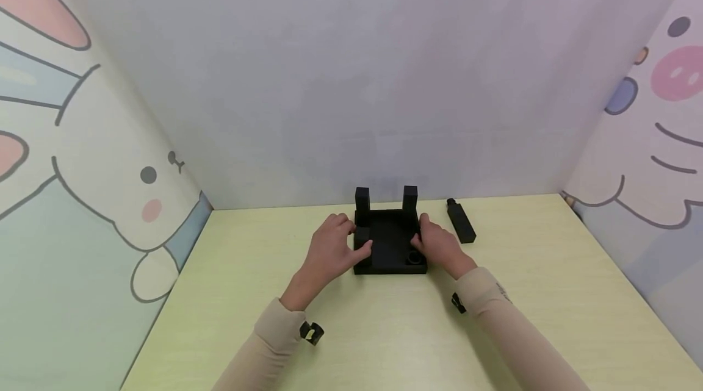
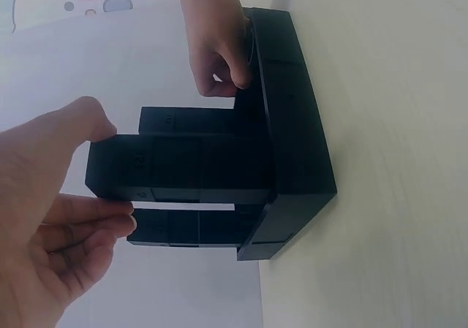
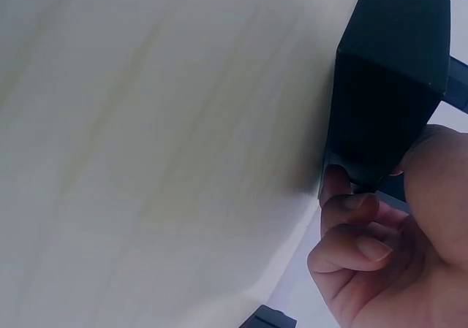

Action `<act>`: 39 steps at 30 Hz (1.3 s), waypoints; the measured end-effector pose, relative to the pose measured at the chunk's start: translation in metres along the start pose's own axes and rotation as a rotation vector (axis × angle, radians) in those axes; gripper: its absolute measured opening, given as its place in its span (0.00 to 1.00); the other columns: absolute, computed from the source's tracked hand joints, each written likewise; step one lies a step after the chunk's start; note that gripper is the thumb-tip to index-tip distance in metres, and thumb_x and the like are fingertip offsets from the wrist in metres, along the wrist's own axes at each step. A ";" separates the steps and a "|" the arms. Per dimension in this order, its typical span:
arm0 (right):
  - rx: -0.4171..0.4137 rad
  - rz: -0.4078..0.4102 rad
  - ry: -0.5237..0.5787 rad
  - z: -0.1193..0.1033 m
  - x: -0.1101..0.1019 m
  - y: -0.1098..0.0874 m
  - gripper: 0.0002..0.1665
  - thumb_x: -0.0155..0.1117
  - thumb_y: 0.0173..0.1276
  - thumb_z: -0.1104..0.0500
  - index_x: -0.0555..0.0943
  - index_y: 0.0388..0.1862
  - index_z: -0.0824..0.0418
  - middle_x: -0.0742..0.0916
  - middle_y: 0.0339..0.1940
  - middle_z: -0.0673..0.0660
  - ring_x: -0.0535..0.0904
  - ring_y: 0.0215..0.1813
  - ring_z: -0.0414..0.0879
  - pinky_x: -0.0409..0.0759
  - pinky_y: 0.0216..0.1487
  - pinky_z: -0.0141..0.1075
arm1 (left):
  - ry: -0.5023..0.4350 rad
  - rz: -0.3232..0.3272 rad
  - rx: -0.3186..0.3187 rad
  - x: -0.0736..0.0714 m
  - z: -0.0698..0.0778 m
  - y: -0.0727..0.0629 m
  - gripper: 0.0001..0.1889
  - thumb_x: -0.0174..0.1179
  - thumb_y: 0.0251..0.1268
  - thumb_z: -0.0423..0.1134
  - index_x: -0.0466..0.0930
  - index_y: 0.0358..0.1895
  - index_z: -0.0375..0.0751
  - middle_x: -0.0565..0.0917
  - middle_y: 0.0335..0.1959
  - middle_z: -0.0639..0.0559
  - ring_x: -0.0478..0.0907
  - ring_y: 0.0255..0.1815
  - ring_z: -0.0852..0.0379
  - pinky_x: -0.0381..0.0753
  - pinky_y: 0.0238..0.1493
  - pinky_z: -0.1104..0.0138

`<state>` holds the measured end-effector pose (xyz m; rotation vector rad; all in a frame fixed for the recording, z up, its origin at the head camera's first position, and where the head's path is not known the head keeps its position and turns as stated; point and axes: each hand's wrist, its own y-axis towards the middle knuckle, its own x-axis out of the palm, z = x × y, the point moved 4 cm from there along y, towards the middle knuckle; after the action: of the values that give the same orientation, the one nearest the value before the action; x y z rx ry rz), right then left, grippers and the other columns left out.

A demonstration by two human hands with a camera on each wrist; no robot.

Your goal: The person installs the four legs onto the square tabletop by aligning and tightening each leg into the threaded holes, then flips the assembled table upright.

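Note:
A square black base (image 1: 389, 238) lies on the table like an upturned little table, with black posts standing at its corners. My left hand (image 1: 325, 249) pinches the top of the front-left post (image 2: 175, 166) between thumb and fingertips. The post's lower end meets the base in the left wrist view. My right hand (image 1: 441, 249) grips the base's right side, thumb over the inner edge and fingers against the outer wall. At the front-right corner there is a round socket (image 1: 414, 257). Two rear posts, the left one (image 1: 362, 202) and the right one (image 1: 410, 199), stand upright.
A loose black post (image 1: 461, 223) with a narrow threaded-looking end lies on the table (image 1: 549, 293), right of the base. Behind the table rises a pale wall (image 1: 379, 74). Side panels with cartoon animals flank it, one left (image 1: 99, 196) and one right (image 1: 648, 171).

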<state>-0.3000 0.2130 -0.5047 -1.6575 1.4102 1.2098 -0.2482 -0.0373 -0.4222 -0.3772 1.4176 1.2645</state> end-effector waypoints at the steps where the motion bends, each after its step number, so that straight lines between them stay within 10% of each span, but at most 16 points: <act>1: -0.001 -0.002 0.000 -0.001 -0.001 0.000 0.13 0.56 0.71 0.60 0.64 0.44 0.66 0.72 0.18 0.54 0.68 0.19 0.47 0.64 0.21 0.38 | -0.004 0.002 0.000 -0.001 0.000 0.000 0.19 0.69 0.59 0.55 0.84 0.32 0.41 0.81 0.32 0.53 0.73 0.34 0.58 0.78 0.35 0.68; 9: 0.004 -0.003 0.001 -0.002 -0.006 -0.001 0.13 0.56 0.71 0.61 0.64 0.43 0.66 0.71 0.17 0.53 0.68 0.18 0.46 0.64 0.21 0.37 | -0.042 -0.061 -0.023 -0.002 -0.003 0.002 0.23 0.66 0.64 0.60 0.87 0.37 0.41 0.84 0.36 0.51 0.76 0.37 0.56 0.79 0.38 0.64; 18: 0.016 -0.016 0.007 0.003 -0.004 0.000 0.13 0.56 0.71 0.60 0.64 0.44 0.66 0.71 0.17 0.53 0.68 0.19 0.46 0.64 0.21 0.37 | -0.371 -0.154 -0.179 0.002 -0.034 0.015 0.17 0.60 0.74 0.53 0.89 0.48 0.46 0.88 0.45 0.51 0.82 0.44 0.54 0.81 0.45 0.62; 33: 0.005 -0.004 0.020 0.001 0.004 0.001 0.13 0.56 0.70 0.61 0.64 0.43 0.66 0.71 0.16 0.53 0.67 0.18 0.46 0.63 0.20 0.37 | -0.532 -0.286 -0.437 0.072 -0.083 0.011 0.15 0.63 0.72 0.47 0.89 0.49 0.40 0.90 0.45 0.46 0.85 0.46 0.51 0.83 0.47 0.59; 39: 0.016 -0.004 0.010 0.001 0.003 0.000 0.13 0.56 0.71 0.61 0.64 0.43 0.66 0.71 0.17 0.53 0.67 0.18 0.46 0.63 0.20 0.37 | -0.561 -0.315 -0.429 0.094 -0.083 0.013 0.14 0.65 0.69 0.44 0.88 0.49 0.38 0.90 0.42 0.45 0.86 0.43 0.52 0.84 0.46 0.61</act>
<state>-0.3001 0.2129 -0.5079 -1.6565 1.4191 1.1865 -0.3294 -0.0623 -0.5148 -0.4663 0.5850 1.2755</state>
